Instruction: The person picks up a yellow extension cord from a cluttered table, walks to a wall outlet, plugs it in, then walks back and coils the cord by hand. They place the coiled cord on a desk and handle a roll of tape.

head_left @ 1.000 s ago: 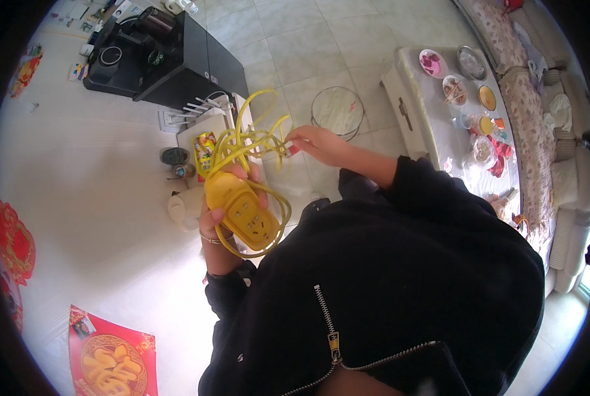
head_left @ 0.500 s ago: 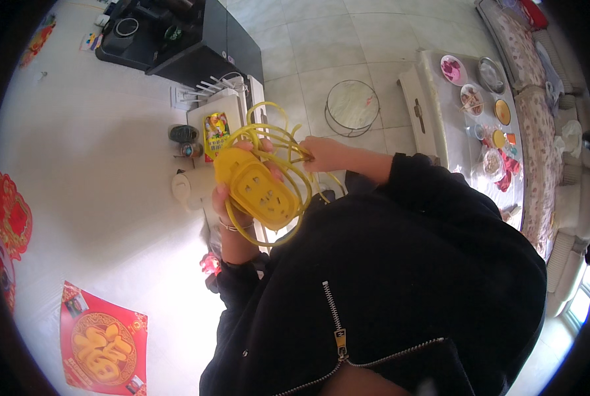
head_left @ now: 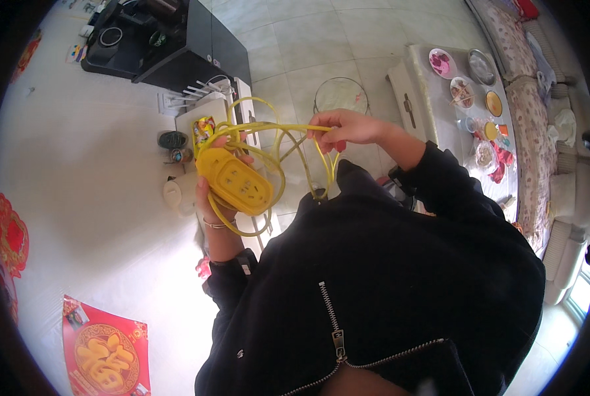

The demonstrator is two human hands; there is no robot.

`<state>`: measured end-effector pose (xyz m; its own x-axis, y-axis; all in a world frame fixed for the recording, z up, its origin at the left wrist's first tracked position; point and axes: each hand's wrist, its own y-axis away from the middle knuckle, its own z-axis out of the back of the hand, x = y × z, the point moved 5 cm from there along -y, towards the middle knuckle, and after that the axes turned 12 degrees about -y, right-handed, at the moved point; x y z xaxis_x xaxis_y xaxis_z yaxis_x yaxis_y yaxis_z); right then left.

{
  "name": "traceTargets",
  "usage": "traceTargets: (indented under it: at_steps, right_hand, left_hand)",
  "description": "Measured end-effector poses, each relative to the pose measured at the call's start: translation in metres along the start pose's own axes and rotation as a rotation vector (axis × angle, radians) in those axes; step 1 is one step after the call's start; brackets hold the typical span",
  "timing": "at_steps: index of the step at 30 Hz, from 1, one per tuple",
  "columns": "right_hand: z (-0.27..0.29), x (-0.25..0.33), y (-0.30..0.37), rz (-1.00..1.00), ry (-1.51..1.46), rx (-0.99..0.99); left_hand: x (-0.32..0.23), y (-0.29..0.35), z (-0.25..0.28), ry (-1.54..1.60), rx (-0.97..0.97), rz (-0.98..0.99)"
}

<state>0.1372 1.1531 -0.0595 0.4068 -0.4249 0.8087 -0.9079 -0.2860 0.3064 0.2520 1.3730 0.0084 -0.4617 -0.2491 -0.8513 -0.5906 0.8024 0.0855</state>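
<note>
A yellow power strip [head_left: 241,185] with several sockets faces up in my left hand [head_left: 210,202], whose fingers wrap round its body and part of the cord. Loops of yellow cord [head_left: 252,231] hang about the strip. To the right, my right hand [head_left: 343,128] is closed on a stretch of the same cord, pulled nearly straight between the two hands. More cord dangles below the right hand in front of my dark jacket. The plug end cannot be made out.
A white cabinet beyond my left hand carries a yellow packet [head_left: 204,131] and a white router [head_left: 206,87]. A black cabinet [head_left: 209,49] stands farther off. At right, a covered table [head_left: 433,99] bears several dishes, beside a patterned sofa [head_left: 531,132]. A round glass stand [head_left: 341,96] is ahead.
My right hand has moved right and slightly up, drawing the cord out from the loops. My left hand and the power strip have shifted a little left.
</note>
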Motion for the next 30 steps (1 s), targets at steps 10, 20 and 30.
traceTargets:
  at_steps: [10, 20, 30]
  right_hand:
    - [0.011, 0.028, 0.028, 0.351, -0.291, 0.060]
    - [-0.007, 0.075, 0.041, 0.613, -0.940, 0.361]
    - [0.033, 0.078, 0.042, 0.792, -0.771, 0.065]
  left_hand:
    - [0.017, 0.000, -0.003, 0.004, 0.048, 0.073]
    - [0.031, 0.003, -0.020, -0.229, 0.292, 0.329]
    - [0.045, -0.001, -0.032, 0.101, 0.126, 0.265]
